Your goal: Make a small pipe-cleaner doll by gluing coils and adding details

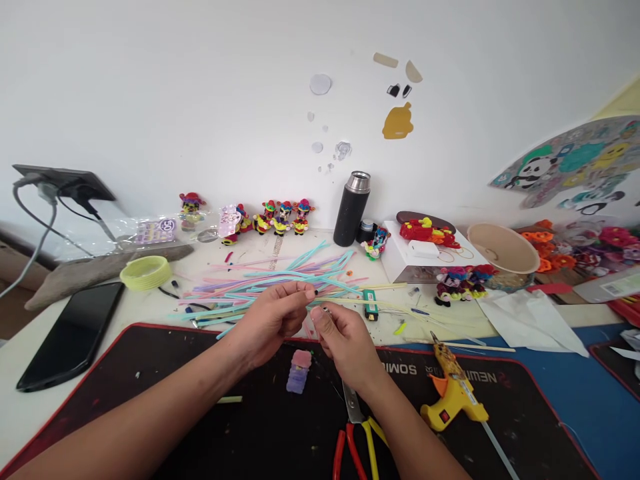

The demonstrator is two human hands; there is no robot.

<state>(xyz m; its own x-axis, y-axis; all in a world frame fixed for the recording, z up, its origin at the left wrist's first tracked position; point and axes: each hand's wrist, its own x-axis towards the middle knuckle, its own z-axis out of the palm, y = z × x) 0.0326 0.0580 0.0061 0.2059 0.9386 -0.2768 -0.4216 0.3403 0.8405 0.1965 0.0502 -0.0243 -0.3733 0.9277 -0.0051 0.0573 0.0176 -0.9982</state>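
Both hands are raised close together above the far edge of the black mat. My left hand (280, 313) is closed, thumb against forefinger, with a tiny dark piece (315, 293) at the fingertips. Just right of it, my right hand (345, 340) pinches something small near the thumb tip, too small to make out. Below and between the hands lies a pink and purple fuzzy piece (299, 371) on the mat. Behind the hands spreads a loose pile of pastel pipe cleaners (260, 283). Partly under my right hand are scissors or pliers with red handles (356, 447).
A yellow glue gun (455, 393) rests on the black mat (200, 373) at right. A black bottle (351, 208), small fuzzy figures (285, 220) and a white box (415, 267) stand along the wall. At left are a phone (70, 333) and yellow-green rings (145, 273).
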